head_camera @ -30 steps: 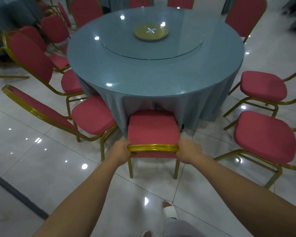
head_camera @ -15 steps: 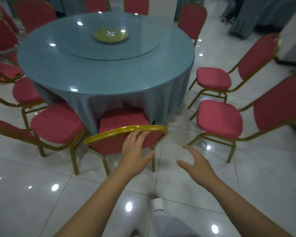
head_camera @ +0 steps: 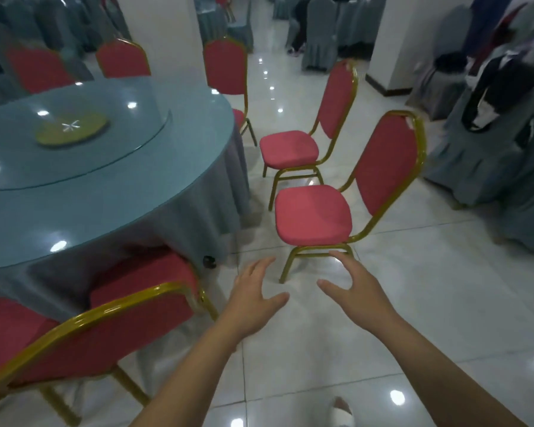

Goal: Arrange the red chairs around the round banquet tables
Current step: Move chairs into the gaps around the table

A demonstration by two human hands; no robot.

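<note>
Both hands have left the tucked chair, near left. Left hand and right hand, spread and empty, reach for the next chair, right of the table. It and the far chair look unplaced.

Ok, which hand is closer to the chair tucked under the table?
Left. The left hand hovers just right of the tucked chair; the right hand is farther right, by the pulled-out chair.
</note>
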